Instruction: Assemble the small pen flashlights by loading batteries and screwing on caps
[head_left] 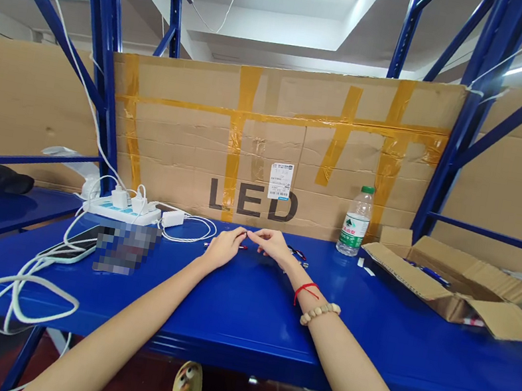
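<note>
My left hand [223,247] and my right hand [274,246] meet over the middle of the blue shelf, fingertips almost touching. Both are closed in a pinch around a tiny dark piece [245,232], too small to name. A thin red item [242,247] lies just behind my left fingers, mostly covered. Beside my right wrist are a few small dark and red parts [298,254], partly hidden by that hand.
On the left stand a white power strip [124,210] with chargers, looping white cables [31,280] and a phone [75,244]. A water bottle [355,222] and an open cardboard box [448,282] with blue items are on the right. A taped cardboard sheet [189,142] closes off the back.
</note>
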Demonstrator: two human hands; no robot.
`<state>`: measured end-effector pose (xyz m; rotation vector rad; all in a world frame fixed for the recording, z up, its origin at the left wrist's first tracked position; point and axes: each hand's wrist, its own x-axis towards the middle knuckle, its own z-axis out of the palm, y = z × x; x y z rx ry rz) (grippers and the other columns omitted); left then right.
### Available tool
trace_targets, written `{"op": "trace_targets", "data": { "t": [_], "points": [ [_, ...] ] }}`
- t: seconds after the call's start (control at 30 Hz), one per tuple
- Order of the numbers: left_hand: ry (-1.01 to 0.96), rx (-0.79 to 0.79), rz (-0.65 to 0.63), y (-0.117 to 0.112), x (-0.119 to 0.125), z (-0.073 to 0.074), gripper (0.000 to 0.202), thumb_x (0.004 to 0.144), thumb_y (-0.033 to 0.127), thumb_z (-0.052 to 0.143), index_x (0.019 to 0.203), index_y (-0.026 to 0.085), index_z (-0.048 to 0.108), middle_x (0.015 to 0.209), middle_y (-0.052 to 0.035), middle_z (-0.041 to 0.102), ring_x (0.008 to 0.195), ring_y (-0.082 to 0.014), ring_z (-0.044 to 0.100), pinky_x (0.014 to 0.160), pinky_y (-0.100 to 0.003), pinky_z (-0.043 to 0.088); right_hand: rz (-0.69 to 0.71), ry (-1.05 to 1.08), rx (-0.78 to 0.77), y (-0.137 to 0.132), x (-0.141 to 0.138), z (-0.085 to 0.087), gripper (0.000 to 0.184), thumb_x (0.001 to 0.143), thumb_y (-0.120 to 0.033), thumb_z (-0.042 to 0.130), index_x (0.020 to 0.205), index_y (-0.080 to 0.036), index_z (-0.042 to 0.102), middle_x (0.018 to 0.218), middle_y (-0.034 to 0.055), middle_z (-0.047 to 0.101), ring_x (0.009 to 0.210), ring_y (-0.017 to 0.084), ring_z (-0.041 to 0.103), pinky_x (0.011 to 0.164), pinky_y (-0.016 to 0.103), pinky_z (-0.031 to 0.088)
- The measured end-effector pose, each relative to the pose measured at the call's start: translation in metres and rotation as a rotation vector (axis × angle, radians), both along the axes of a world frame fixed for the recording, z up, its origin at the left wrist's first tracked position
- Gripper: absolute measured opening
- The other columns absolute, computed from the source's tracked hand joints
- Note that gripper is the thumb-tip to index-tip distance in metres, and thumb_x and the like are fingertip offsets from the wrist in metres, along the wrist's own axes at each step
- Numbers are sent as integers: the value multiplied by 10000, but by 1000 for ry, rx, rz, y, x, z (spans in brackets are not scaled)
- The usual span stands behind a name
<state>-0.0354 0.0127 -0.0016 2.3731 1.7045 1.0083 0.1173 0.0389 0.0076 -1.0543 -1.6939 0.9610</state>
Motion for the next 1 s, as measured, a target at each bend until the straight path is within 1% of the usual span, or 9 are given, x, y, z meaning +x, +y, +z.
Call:
{"op": "trace_targets", "data": {
  "t": [0.07, 0.17, 0.27, 0.33, 0.43, 0.6, 0.7, 0.87, 1.0],
  "points": [
    [-114, -36, -53, 5, -1, -2, 254, 875, 286, 296, 901, 203, 535, 667, 4, 585, 691, -135, 552, 663, -241, 407, 6, 55, 52, 2, 3, 0, 331, 610, -409, 680, 819, -152, 671, 649, 13, 624, 439, 45, 467, 355, 148, 329],
    [-290, -160, -226, 8, -2, -4, 239, 862, 297, 303, 834, 168, 502, 538, 33, 479, 538, -95, 462, 546, -203, 365, 104, 71, 88, 4, 8, 0, 393, 615, -392, 675, 935, -166, 668, 743, 29, 655, 484, 47, 487, 371, 141, 333],
    [-464, -355, -346, 5, 0, -2, 243, 848, 369, 333, 829, 162, 459, 540, 53, 410, 425, -54, 329, 420, -171, 243, 196, 11, 79, 5, 9, -2, 369, 602, -380, 683, 891, -151, 689, 712, 35, 659, 501, 55, 496, 398, 147, 348],
    [-544, -470, -389, 2, 0, 0, 260, 832, 417, 365, 837, 167, 436, 547, 63, 371, 389, -35, 254, 390, -166, 161, 215, -1, 82, 5, 8, -2, 353, 593, -365, 691, 868, -143, 695, 688, 33, 658, 499, 56, 495, 418, 155, 363],
    [-611, -587, -448, 0, -2, 3, 293, 811, 462, 403, 822, 169, 411, 555, 69, 341, 374, -19, 198, 386, -171, 99, 214, -3, 68, 4, 8, -2, 389, 596, -346, 692, 928, -143, 681, 671, 24, 651, 497, 54, 489, 415, 155, 356],
    [-615, -695, -541, 2, -10, 5, 323, 778, 475, 467, 756, 161, 392, 601, 54, 378, 395, -11, 194, 399, -183, 88, 248, -39, -37, 3, 12, 2, 375, 592, -345, 695, 910, -147, 685, 690, 15, 638, 503, 42, 475, 405, 144, 334],
    [-617, -727, -578, 2, -14, 6, 341, 751, 480, 509, 755, 152, 416, 626, 49, 379, 421, -14, 212, 417, -195, 104, 265, -50, -81, 2, 14, 3, 380, 588, -350, 701, 909, -147, 683, 697, 17, 640, 512, 39, 475, 416, 142, 332],
    [-543, -708, -623, 1, -18, 6, 398, 709, 504, 545, 794, 118, 498, 679, 26, 416, 458, -23, 256, 447, -217, 150, 238, -73, -75, 2, 14, 1, 387, 570, -347, 709, 890, -130, 684, 622, 4, 618, 510, 44, 474, 416, 147, 323],
    [-465, -651, -595, 2, -18, 4, 443, 691, 527, 539, 820, 103, 530, 627, 38, 407, 451, -28, 248, 453, -220, 156, 236, -109, -65, 5, 13, -1, 390, 522, -346, 728, 834, -116, 687, 577, -4, 598, 486, 54, 476, 402, 162, 332]
  ]
}}
